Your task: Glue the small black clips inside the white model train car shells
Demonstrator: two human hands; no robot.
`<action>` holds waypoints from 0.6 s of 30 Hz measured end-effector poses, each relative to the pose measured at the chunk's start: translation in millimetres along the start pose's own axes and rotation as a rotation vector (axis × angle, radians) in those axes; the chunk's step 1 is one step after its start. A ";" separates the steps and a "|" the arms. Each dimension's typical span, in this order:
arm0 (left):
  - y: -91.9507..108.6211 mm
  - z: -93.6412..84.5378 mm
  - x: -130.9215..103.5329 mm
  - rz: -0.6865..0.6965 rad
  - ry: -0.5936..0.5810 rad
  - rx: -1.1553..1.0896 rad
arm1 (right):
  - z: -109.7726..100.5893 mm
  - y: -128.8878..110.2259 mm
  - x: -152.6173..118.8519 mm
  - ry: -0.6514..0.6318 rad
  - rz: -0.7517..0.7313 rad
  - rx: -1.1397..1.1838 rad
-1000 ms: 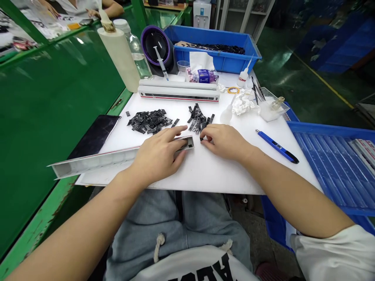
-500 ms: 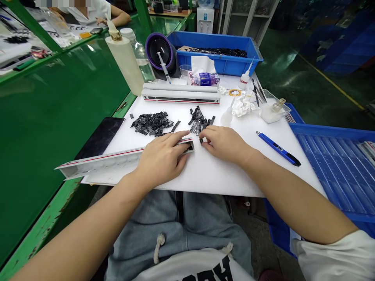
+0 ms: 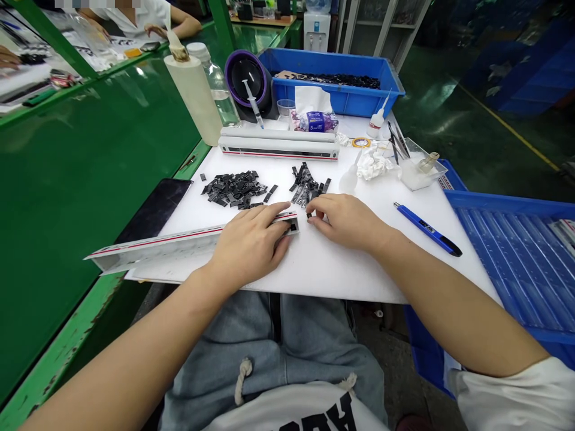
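We press left hand (image 3: 251,242) flat, fingers spread, on right end of long white strip (image 3: 179,242); strip lies on white table (image 3: 341,263), runs toward 9 o'clock past table edge. Our right hand (image 3: 345,221), at 3 o'clock of strip end, pinches small black clip (image 3: 309,214) between fingertips, just beside strip's open end. Small clip pile (image 3: 308,184) at 12 o'clock of right hand; larger clip pile (image 3: 233,188) at 12 o'clock of left hand. Blue pen (image 3: 426,228) at 3 o'clock, well apart. Second white strip (image 3: 278,146) farther, at 12 o'clock.
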State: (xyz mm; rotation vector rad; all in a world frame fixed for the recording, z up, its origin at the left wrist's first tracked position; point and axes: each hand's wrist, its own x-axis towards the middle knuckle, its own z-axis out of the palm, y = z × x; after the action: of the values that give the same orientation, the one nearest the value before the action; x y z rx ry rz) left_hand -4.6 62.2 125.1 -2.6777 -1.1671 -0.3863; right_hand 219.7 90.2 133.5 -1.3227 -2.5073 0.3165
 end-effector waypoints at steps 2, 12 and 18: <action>-2.9 1.6 -2.3 0.037 0.039 -0.014 | -1.1 -0.9 0.6 -0.012 -0.004 0.048; 16.1 -7.7 2.8 0.143 0.164 -0.025 | -18.6 14.5 -6.2 0.466 0.052 0.158; 97.6 4.8 50.2 0.188 -0.014 -0.018 | -43.8 45.7 -16.7 1.227 0.219 0.210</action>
State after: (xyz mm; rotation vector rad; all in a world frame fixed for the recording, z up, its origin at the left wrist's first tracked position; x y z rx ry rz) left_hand 101.2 32.7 129.1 -2.7792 -0.9093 -0.3491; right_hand 279.1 104.2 157.2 -1.1550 -1.2759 -0.1690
